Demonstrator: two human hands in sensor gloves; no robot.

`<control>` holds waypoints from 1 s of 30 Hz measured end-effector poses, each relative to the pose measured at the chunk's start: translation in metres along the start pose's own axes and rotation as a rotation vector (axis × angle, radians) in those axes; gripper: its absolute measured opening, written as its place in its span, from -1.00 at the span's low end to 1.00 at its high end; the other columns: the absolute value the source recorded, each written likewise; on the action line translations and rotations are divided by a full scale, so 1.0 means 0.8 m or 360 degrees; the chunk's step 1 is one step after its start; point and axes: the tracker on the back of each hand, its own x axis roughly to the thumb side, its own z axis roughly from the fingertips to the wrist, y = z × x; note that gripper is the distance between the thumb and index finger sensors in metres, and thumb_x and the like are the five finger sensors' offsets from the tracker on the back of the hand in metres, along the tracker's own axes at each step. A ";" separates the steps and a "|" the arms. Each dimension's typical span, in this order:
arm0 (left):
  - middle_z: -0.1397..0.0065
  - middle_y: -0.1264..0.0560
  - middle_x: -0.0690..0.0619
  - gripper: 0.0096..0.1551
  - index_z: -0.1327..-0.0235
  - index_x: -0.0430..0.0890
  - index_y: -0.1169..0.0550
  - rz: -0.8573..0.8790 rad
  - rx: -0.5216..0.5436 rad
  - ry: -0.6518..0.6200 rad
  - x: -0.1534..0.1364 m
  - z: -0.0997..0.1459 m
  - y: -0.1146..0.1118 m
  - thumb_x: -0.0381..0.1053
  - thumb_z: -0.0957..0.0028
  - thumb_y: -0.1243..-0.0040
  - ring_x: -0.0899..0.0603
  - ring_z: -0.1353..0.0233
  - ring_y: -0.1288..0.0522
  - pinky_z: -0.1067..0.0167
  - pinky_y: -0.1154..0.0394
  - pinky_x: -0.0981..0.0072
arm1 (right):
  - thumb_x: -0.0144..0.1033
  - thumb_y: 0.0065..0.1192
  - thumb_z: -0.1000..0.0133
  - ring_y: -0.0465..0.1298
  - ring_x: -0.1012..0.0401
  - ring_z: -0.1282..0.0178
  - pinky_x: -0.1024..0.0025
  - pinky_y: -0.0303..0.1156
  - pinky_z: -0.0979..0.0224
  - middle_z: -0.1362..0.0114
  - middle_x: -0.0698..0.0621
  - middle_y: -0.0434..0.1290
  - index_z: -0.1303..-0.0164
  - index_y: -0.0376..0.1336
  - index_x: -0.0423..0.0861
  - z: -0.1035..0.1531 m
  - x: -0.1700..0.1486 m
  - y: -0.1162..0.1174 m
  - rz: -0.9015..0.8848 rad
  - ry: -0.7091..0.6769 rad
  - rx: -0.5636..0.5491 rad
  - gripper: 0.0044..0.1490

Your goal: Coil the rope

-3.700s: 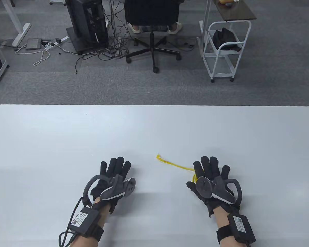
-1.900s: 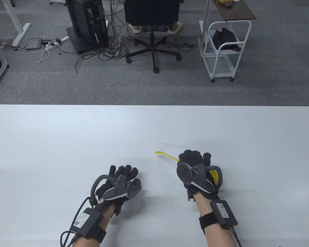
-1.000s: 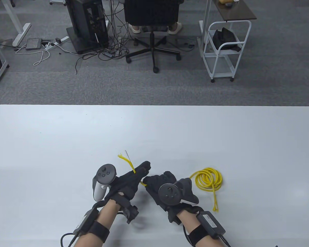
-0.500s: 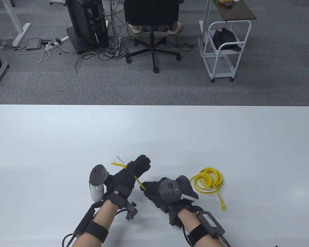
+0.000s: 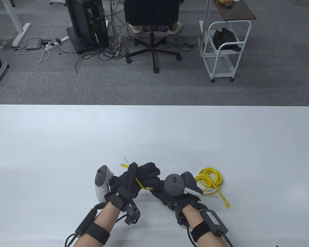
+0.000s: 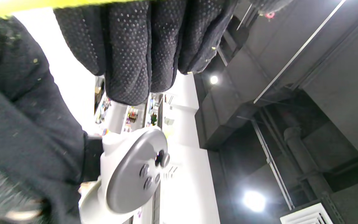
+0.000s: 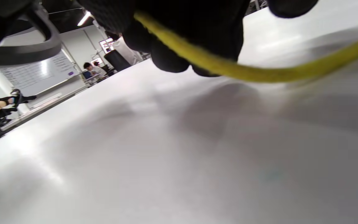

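Observation:
A thin yellow rope (image 5: 208, 180) lies partly in loose loops on the white table (image 5: 154, 133), right of my hands, with one loose end trailing toward the front right. My left hand (image 5: 136, 176) is turned palm up and grips the rope's other end; the frayed tip sticks out at its far side and a strand crosses the palm. My right hand (image 5: 161, 189) sits close against the left and holds the rope (image 7: 228, 67) between its fingers. In the left wrist view the rope (image 6: 26, 5) runs across the top edge above the curled fingers (image 6: 129, 46).
The table's far edge is well beyond the hands. Past it on the floor stand an office chair (image 5: 152, 23), a computer tower (image 5: 87, 23) with cables, and a white cart (image 5: 225, 49).
Both hands have gone from flat on the table to meeting near the front centre. The left hand took the frayed end and curled round it; the right hand moved in against it, leaving the loops.

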 end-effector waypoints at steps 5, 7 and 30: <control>-0.31 -0.71 -0.20 -0.21 -0.30 -0.07 -0.66 -0.0113 -0.0243 0.0129 -0.011 -0.006 -0.018 0.28 -0.26 0.35 -0.23 -0.11 -0.77 -0.13 -0.60 0.05 | -0.10 0.09 -0.27 0.50 -0.15 -0.33 -0.45 0.12 -0.46 -0.41 -0.14 0.46 -0.37 0.27 -0.01 0.006 -0.019 -0.010 -0.0048 0.0076 -0.0075 -0.50; -0.30 -0.72 -0.19 -0.21 -0.29 -0.08 -0.66 -0.0180 -0.0362 0.0224 -0.016 -0.008 -0.024 0.28 -0.26 0.35 -0.23 -0.10 -0.77 -0.12 -0.60 0.05 | -0.09 0.10 -0.26 0.49 -0.15 -0.35 -0.46 0.12 -0.46 -0.42 -0.14 0.46 -0.36 0.28 -0.01 0.008 -0.022 -0.014 -0.0082 0.0084 -0.0110 -0.51; -0.49 -0.52 -0.37 -0.15 -0.52 -0.23 -0.46 -0.0692 -0.0126 0.0731 -0.036 0.001 -0.002 0.24 -0.29 0.44 -0.37 -0.29 -0.64 -0.25 -0.48 -0.07 | -0.10 0.12 -0.26 0.36 -0.22 -0.48 -0.49 0.07 -0.47 -0.59 -0.19 0.27 -0.36 0.23 -0.08 0.011 0.006 -0.023 -0.0467 -0.0161 -0.0411 -0.48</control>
